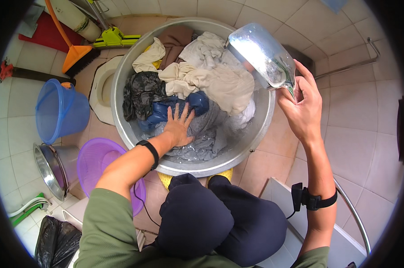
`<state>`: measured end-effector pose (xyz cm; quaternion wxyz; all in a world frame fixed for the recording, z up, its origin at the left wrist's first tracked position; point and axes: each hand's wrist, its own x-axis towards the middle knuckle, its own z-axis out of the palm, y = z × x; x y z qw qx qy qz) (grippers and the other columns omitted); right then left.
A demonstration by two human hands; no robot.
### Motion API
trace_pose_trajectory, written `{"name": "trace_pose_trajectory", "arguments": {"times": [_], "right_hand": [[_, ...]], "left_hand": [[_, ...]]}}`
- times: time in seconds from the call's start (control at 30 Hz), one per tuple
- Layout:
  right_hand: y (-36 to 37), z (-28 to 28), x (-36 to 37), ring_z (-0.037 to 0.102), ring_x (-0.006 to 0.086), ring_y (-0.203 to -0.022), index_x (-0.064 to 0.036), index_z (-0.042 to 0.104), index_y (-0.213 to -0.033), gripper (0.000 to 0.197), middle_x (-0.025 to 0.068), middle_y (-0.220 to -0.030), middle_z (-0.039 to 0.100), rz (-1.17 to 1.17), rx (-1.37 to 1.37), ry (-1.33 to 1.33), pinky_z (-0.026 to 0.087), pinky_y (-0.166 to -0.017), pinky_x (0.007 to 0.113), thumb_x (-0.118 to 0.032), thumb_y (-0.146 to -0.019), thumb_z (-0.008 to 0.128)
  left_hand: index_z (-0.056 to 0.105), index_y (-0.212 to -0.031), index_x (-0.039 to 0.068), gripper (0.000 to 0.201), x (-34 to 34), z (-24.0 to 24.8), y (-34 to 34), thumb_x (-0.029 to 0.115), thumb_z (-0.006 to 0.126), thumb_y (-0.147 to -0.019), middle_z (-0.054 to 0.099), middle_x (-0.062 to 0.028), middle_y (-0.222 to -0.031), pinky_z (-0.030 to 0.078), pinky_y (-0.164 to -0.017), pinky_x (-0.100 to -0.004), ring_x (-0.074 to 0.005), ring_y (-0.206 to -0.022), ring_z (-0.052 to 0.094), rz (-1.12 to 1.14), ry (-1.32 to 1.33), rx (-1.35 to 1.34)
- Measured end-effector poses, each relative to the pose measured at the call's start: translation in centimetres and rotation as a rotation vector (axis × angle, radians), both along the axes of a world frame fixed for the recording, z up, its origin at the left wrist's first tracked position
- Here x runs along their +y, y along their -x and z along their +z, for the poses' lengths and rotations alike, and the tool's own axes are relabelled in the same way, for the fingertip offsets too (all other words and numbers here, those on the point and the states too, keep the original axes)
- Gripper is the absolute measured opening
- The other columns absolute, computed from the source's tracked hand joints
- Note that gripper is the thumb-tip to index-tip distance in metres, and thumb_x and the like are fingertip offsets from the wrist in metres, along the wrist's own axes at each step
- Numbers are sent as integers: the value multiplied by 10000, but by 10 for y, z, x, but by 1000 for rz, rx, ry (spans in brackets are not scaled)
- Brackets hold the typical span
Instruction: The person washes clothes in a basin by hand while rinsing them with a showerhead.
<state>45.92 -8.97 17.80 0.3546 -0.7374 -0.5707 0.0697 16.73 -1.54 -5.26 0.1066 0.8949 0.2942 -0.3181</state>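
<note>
A large round metal basin (267,118) full of wet clothes stands in front of me. My left hand (179,127) lies on the laundry with fingers spread, over a grey wet cloth (206,140) and a blue garment (156,115). Water glistens around the grey cloth. My right hand (304,107) grips the handle of a shiny metal water scoop (258,51), raised over the basin's right rim. Cream cloths (229,87), a dark patterned garment (141,91) and a brown cloth (175,38) fill the far and left parts. The scoop's inside is hidden from me.
At left stand a blue bucket (61,114), a metal pail (50,165) and a purple basin (92,154). A squat toilet (99,89) lies beside the metal basin. An orange broom (77,58) and green mop (115,38) lean behind. Tiled wall (358,147) borders the right.
</note>
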Motion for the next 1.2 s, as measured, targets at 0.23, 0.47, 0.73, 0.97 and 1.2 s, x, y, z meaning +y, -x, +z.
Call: {"name": "trace_pose_trajectory", "arguments": {"times": [0.23,0.47,0.73,0.97,1.2], "right_hand": [[-6,-2,1,545,331,-1294,-9,449,-677,282,180,-879,620,9,-78,41,492,-811,379,-33,-760,717],[-7,0,-14,548,341,-1292,-16,437,-677,295,197,-929,636,-16,25,44,495,-833,381,-33,-747,723],[-9,2,-14,572,339,-1264,-19,436,-668,298,228,-1073,645,-28,1,-4,501,-802,375,-12,-730,728],[-23,20,7,553,317,-1275,-21,409,-660,332,196,-1020,642,-58,-44,-139,474,-860,341,-39,-788,715],[-16,54,33,533,229,-1251,0,490,-705,221,155,-1176,646,-81,194,-171,421,-929,295,-85,-792,674]], "left_hand": [[187,-1573,43,977,19,-25,-9,657,506,-883,97,-208,-1648,49,-1194,-607,-473,-1496,94,71,90,90],[333,-1490,38,885,19,8,15,384,757,-795,318,-223,-1545,305,-1114,-588,-442,-1446,258,68,109,-288],[231,-1553,112,1226,30,43,-14,502,890,-595,217,-122,-1604,268,-1097,-692,-403,-1484,177,-159,-80,-226],[34,-1594,84,1399,36,-5,-32,600,859,-589,37,-116,-1667,243,-1093,-727,-454,-1498,95,-23,81,73],[41,-1602,120,1324,27,4,-29,541,839,-633,3,-85,-1673,194,-1106,-738,-416,-1517,27,27,67,99]]}}
